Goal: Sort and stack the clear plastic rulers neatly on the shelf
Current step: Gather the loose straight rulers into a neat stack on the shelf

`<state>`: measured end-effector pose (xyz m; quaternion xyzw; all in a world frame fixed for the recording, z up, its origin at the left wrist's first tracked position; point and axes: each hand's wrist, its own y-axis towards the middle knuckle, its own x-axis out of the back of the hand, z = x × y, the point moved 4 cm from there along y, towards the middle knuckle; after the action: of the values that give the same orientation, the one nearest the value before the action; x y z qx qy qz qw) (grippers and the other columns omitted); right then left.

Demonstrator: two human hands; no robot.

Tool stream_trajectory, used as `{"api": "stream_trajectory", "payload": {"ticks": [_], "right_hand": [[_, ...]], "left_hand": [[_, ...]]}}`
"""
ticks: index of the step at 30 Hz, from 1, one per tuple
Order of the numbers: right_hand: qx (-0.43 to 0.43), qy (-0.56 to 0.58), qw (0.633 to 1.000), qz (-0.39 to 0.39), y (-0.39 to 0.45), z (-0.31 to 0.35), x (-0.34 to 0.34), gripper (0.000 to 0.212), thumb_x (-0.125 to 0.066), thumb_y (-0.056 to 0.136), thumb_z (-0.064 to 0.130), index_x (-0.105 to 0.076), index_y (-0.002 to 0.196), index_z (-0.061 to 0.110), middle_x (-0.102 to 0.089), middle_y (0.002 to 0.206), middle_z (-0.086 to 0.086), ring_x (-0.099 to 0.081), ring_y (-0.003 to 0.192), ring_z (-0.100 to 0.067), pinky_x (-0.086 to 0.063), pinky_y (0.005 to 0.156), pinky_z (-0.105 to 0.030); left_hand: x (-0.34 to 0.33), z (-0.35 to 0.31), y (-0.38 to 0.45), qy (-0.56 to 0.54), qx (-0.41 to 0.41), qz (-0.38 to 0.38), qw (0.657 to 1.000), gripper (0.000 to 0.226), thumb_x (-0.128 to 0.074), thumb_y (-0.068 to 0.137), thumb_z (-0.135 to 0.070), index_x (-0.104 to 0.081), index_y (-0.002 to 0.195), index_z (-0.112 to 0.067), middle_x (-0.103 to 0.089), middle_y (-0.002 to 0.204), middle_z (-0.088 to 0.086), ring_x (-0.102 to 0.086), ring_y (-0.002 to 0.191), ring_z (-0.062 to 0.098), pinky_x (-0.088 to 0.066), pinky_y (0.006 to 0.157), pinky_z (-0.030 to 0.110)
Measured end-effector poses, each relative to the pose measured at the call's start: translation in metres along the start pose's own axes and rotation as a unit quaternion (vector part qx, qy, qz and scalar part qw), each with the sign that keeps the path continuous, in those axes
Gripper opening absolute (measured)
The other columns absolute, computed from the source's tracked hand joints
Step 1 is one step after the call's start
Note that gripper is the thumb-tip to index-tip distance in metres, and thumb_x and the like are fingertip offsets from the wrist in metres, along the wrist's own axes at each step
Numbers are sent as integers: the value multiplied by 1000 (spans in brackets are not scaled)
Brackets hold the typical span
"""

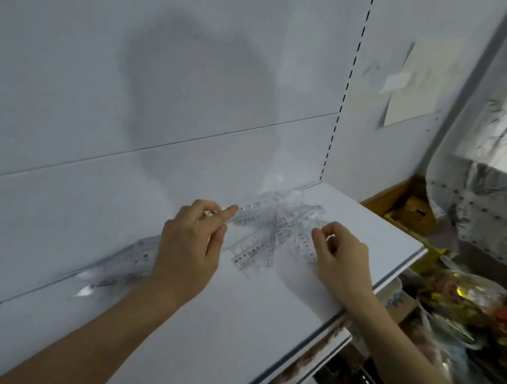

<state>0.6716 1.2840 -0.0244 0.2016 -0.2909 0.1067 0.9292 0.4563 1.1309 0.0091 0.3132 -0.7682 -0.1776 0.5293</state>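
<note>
Both forearms reach in over the front edge of the white shelf (240, 322). My left hand (190, 241) pinches the end of one clear ruler (247, 213) between thumb and forefinger, at the left side of the loose pile (276, 230) that lies fanned and crossed near the shelf's back right corner. My right hand (341, 250) hovers at the pile's right side, fingers curled with thumb and forefinger tips nearly meeting; whether it grips anything I cannot tell. More rulers (127, 261) lie along the back edge to the left.
</note>
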Motion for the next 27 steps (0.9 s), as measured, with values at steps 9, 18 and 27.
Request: {"api": "stream_trajectory", "payload": {"ticks": [9, 18, 27], "right_hand": [[123, -56, 989, 58, 6, -2, -3, 15, -58, 98, 35, -58, 86, 27, -53, 53, 3, -51, 50, -15, -45, 51, -34], [342, -192, 890, 234, 8, 66, -46, 50, -48, 100, 51, -50, 143, 26, -48, 147, 6, -34, 142, -21, -37, 111, -46], [459, -178, 775, 396, -88, 198, -134, 70, -33, 103, 58, -18, 161, 22, -16, 168, 6, -2, 157, -16, -13, 126, -47]], "left_hand": [[-64, -10, 22, 161, 114, 177, 964, 54, -37, 103, -47, -38, 153, -27, -32, 162, 0, -21, 152, 18, -16, 123, 43], [18, 12, -11, 216, 119, 189, 951, 80, -10, 91, -62, -19, 159, -22, -11, 168, -4, -7, 155, 14, -12, 123, 48], [180, 79, -176, 255, 285, 145, 913, 84, -12, 91, -66, -21, 159, -17, -17, 166, 0, -18, 153, 19, -18, 123, 47]]}}
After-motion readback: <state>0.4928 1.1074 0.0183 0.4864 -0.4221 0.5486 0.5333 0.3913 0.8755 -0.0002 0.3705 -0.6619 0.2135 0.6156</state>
